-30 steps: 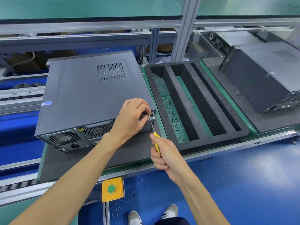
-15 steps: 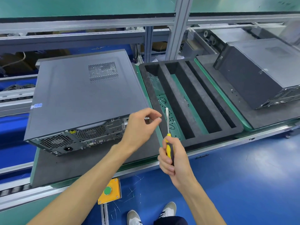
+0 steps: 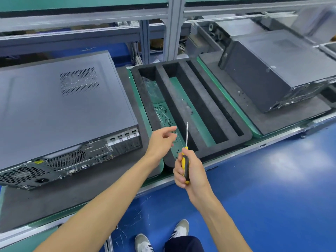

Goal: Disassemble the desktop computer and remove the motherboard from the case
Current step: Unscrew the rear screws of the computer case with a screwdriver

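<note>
Fingers of the left hand (image 3: 161,138) are loosely spread over the foam tray's (image 3: 234,132) leftmost slot, holding nothing visible, probably just dropping a case screw among the tiny ones below. Left of them lies the closed matte steel computer case (image 3: 60,108). Rightward, the right hand (image 3: 189,171) clenches a yellow-black screwdriver (image 3: 186,155), shaft upright; another rear screw likely comes next.

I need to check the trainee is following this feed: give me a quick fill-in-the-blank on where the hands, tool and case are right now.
1. The right hand grips a screwdriver whose handle is black and ____.
2. The screwdriver's tip points ____.
3. The left hand hovers, fingers loosely spread, over the ____ slot of the black foam tray.
4. The computer case lies to the ____ of the foam tray.

Missing words: yellow; up; leftmost; left
</note>
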The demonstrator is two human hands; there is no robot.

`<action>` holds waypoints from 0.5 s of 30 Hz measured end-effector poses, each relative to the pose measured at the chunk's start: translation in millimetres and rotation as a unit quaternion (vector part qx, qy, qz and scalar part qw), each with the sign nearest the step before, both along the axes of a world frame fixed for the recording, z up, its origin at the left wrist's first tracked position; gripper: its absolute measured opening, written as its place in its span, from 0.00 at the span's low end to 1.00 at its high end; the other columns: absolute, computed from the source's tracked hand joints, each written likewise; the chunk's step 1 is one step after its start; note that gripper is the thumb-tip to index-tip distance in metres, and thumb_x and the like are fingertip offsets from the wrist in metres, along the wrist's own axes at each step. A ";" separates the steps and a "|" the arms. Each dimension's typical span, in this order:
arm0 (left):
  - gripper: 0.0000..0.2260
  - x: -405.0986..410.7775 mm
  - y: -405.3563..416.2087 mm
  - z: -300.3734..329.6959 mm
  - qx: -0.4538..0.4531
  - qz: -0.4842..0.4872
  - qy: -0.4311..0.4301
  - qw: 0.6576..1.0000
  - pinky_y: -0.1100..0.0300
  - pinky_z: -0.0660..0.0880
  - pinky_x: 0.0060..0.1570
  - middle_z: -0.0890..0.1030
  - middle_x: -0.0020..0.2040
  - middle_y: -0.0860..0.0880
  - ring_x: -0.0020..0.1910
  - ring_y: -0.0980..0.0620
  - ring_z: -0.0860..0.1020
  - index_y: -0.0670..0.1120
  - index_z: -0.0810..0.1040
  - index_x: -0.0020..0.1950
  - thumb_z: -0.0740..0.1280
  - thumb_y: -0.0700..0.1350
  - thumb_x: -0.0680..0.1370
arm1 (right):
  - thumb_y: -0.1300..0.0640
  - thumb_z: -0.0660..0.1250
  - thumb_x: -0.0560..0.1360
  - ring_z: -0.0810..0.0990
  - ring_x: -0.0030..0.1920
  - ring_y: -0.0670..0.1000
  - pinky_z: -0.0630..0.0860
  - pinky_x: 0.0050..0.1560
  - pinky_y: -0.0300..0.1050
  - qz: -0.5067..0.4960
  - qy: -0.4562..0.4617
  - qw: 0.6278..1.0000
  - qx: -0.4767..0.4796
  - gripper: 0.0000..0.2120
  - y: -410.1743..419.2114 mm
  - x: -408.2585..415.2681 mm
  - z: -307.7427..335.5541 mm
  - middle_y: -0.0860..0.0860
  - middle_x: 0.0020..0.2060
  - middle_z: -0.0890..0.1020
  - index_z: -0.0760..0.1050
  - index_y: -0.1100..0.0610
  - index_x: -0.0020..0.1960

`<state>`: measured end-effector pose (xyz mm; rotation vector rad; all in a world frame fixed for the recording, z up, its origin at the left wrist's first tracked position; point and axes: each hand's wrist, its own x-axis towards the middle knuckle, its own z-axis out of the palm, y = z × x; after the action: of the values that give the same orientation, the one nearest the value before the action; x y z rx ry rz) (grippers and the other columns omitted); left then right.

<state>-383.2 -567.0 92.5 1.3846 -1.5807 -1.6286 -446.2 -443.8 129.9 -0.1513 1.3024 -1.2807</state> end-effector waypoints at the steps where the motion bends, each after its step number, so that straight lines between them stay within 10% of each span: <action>1: 0.16 -3.2 -1.1 0.7 -0.012 -0.004 -0.002 1.000 0.54 0.81 0.54 0.84 0.51 0.51 0.50 0.49 0.82 0.51 0.80 0.65 0.65 0.36 0.80 | 0.48 0.58 0.83 0.60 0.21 0.48 0.57 0.20 0.39 0.002 0.002 1.000 0.002 0.17 -0.4 -3.2 -0.3 0.50 0.25 0.66 0.68 0.55 0.38; 15: 0.16 25.4 -1.6 42.8 -0.059 0.059 0.071 0.994 0.58 0.82 0.46 0.85 0.44 0.46 0.44 0.50 0.84 0.45 0.84 0.54 0.57 0.34 0.81 | 0.47 0.53 0.82 0.62 0.22 0.49 0.56 0.24 0.41 0.094 0.010 0.993 -0.064 0.19 -22.7 18.8 -4.6 0.51 0.25 0.67 0.72 0.55 0.40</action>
<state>-357.9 -568.7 135.3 1.2468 -1.4606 -1.5041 -427.4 -466.5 125.3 -0.3694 1.1939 -1.2032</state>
